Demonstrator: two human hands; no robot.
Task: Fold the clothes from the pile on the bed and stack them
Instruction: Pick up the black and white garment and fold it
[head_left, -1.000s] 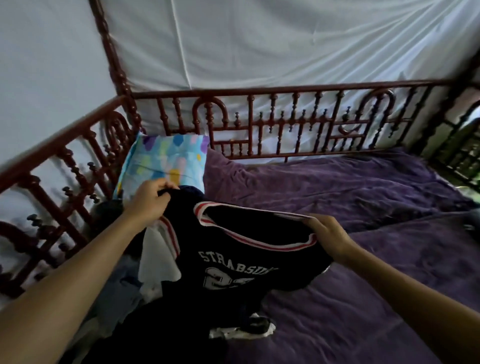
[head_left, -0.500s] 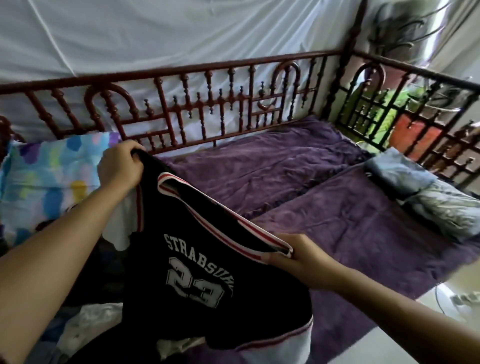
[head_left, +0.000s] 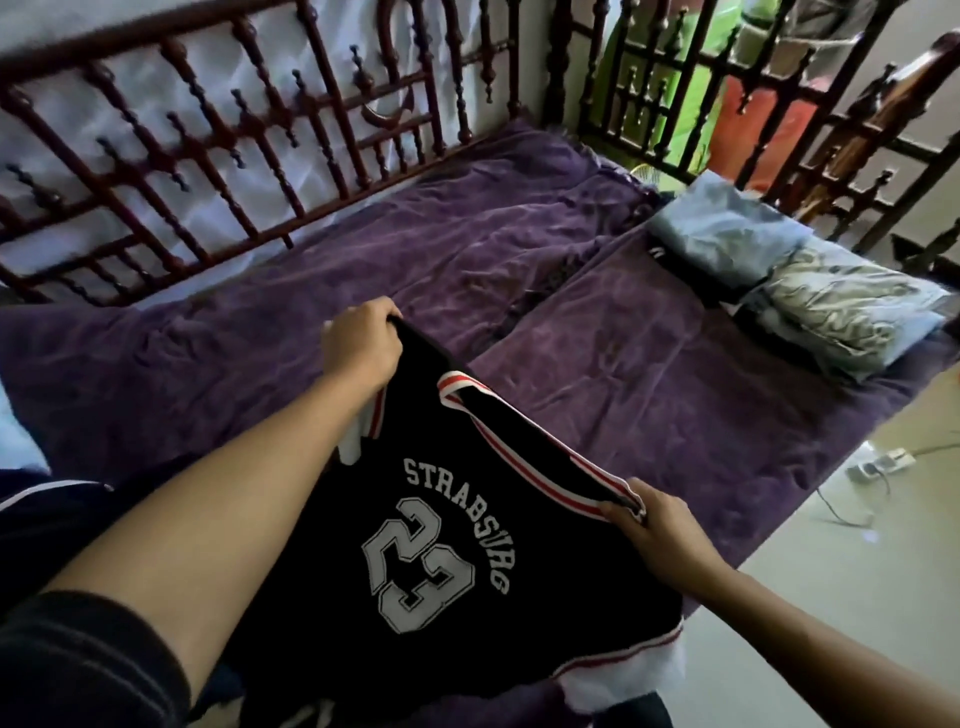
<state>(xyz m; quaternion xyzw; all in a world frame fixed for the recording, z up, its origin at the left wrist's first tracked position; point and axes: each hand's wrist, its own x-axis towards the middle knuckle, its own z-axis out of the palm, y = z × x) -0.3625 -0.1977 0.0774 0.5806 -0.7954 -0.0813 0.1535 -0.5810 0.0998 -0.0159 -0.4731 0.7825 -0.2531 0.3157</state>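
Purple bedspread (head_left: 649, 395) inside carved wooden bed rail (head_left: 218, 156). Black no. 23 jersey (head_left: 441, 545) held up over the bedspread's near edge, print facing camera. Left hand (head_left: 361, 345) curled tight around one shoulder, right hand (head_left: 657, 535) pinching the other at the striped trim. Folded clothes stack (head_left: 810, 291) sits on the bedspread's far right corner

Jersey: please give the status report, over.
Left hand and right hand grip the shoulders. Basketball jersey held up, unfolded. Folded clothes far right, apart.
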